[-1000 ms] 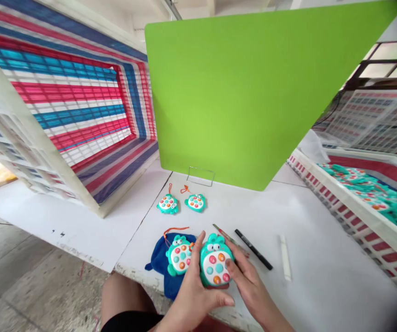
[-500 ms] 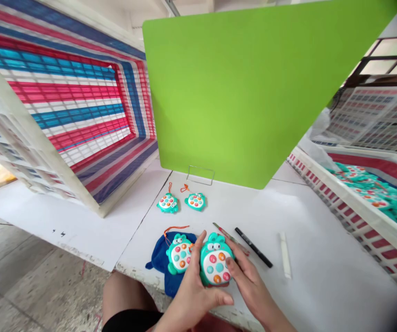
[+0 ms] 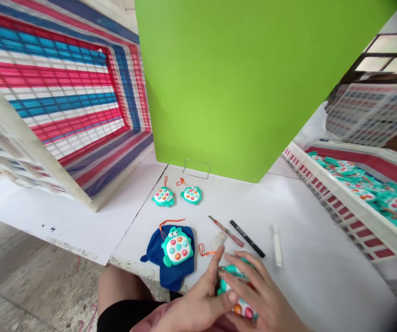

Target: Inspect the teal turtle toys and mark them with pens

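Observation:
My left hand (image 3: 198, 302) and my right hand (image 3: 257, 290) grip a teal button toy (image 3: 236, 288) low on the right, tilted, with most of it hidden by my fingers. A similar frog-shaped toy (image 3: 177, 246) lies on a dark blue cloth (image 3: 169, 272), just left of my left hand. An orange cord (image 3: 205, 251) lies on the white table near my left thumb, beside a small translucent piece (image 3: 218, 240). Beyond my fingers are a red-handled tool (image 3: 226, 231) and a black marker (image 3: 247, 238).
Two small teal toys (image 3: 177, 195) with orange cords sit farther out, near a wire stand (image 3: 197, 168) and a green board (image 3: 236, 83). A white stick (image 3: 277, 245) lies right. A crate of teal toys (image 3: 361, 193) stands right; a striped crate (image 3: 67, 106) stands left.
The toy in my hands has moved down and right and tilted, no longer showing its face. This uncovers the orange cord and translucent piece. The view has also shifted slightly.

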A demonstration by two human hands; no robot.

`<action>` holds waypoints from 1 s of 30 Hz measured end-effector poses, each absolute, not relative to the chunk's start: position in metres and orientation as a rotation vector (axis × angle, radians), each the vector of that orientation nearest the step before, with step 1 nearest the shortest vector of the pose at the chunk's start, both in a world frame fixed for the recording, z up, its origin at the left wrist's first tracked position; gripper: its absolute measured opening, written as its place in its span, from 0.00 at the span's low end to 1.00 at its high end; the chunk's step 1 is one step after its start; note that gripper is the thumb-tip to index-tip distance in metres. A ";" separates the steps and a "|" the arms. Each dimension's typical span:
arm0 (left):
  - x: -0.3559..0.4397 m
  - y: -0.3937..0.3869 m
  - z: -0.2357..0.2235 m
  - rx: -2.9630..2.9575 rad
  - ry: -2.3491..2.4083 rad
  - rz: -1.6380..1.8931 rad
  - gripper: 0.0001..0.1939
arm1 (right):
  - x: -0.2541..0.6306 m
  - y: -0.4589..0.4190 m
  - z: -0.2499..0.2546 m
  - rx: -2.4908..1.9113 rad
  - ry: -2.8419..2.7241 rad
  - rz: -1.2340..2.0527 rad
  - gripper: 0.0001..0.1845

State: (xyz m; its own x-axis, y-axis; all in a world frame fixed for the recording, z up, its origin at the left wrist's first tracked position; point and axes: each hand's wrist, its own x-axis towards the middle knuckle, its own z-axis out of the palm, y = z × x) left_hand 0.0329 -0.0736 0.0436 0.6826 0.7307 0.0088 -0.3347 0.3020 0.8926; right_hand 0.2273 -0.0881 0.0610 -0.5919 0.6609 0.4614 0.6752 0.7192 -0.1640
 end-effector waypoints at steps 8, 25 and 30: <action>0.045 -0.065 0.026 0.800 0.677 0.868 0.28 | 0.266 -0.107 -0.012 -1.374 -2.382 -0.245 0.30; 0.045 -0.061 0.026 0.699 0.816 1.049 0.25 | 0.248 -0.097 0.001 -1.444 -2.298 0.003 0.29; 0.041 -0.064 0.025 0.683 0.841 1.060 0.23 | 0.252 -0.099 0.023 -1.409 -1.876 -0.095 0.34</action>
